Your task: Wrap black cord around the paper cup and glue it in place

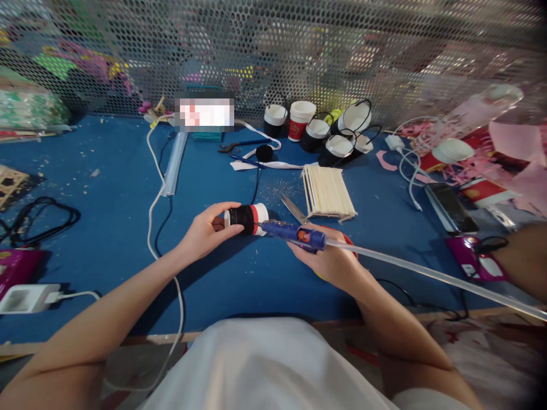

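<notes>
Forearms (128, 300) angled inward, left hand (208, 229) gripping black-wrapped cup (242, 218), right hand (332, 257) clasping glue gun (290, 232)

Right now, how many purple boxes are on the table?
2: the left purple box, cut off by the picture's edge, and the right purple box, beside the phone. Others may be hidden.

A blue tabletop (222, 285) carries a flat panel of pale wooden sticks (327, 191), with scissors (293, 209) beside its near-left corner. Farther back lie pliers (236, 148), a ball of black cord (264, 153) and a red paper cup (301, 122) among black-wrapped ones. Clear glue sticks (175, 165) lie left, beside a white cable (150, 210).
</notes>
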